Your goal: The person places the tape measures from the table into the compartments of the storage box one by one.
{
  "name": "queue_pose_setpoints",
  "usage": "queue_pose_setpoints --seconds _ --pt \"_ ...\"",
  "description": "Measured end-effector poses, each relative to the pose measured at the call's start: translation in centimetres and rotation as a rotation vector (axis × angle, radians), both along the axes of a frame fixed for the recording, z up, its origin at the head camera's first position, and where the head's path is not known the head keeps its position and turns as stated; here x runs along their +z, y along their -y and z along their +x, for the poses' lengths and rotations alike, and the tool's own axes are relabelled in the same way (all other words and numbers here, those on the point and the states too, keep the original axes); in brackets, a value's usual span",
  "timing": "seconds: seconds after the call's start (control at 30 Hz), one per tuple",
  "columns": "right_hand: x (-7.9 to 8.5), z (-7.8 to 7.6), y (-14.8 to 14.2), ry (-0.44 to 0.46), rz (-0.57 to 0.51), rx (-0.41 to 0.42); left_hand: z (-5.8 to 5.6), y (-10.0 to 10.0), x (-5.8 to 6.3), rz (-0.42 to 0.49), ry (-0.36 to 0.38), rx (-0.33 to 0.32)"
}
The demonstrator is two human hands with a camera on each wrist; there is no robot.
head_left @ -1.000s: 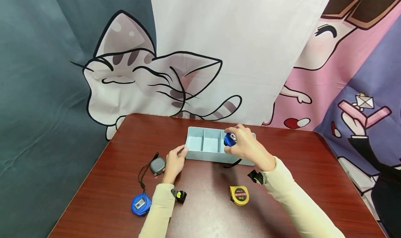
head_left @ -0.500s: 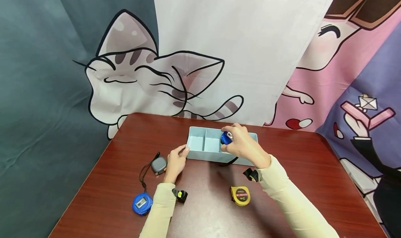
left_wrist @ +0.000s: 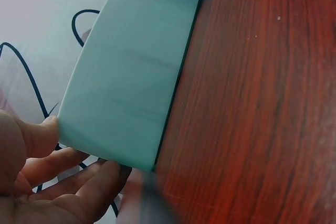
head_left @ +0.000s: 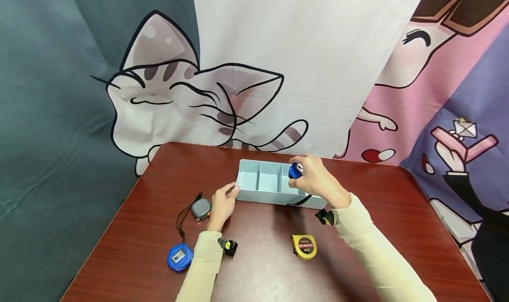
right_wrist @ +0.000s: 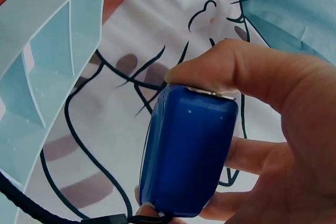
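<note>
A pale blue divided tray lies on the table. In the head view my left hand holds its left end. Thumb at the rim corner and fingers against the end wall show in the left wrist view. My right hand grips a blue tape measure between thumb and fingers, above the right part of the tray. Up close the tape measure shows its smooth blue edge, with a metal piece under the thumb. Its black wrist cord dangles across the tray's front wall.
Left of my left hand lies a grey tape measure with a dark cord. A second blue tape measure lies nearer, by the left sleeve. A yellow tape measure sits in front of the tray. A printed cloth hangs behind the table.
My right hand with the blue tape measure shifted a little left over the tray, then back to the right, its cord swinging. My left hand stays at the tray's end.
</note>
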State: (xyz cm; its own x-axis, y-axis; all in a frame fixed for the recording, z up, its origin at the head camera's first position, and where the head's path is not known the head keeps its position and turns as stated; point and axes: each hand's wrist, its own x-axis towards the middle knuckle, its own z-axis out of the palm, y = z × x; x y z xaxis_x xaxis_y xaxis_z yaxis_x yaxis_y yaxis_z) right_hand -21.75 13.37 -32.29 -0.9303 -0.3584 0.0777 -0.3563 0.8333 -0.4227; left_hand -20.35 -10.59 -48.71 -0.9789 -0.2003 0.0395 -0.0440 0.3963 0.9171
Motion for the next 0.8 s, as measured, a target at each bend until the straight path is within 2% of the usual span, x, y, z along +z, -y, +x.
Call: queue_pose_setpoints --seconds 0.4,0.6,0.8 --pt "0.9 -1.4 -1.9 -0.001 0.014 -0.003 0.1 -0.1 0.1 0.007 0.002 0.002" --pt "1.4 -2.2 -2.9 -0.004 0.01 -0.045 0.0 -0.2 0.0 0.0 0.002 0.004" --pt "1.8 -3.0 -3.3 0.005 0.001 -0.048 0.0 -0.1 0.1 -0.005 -0.01 0.017"
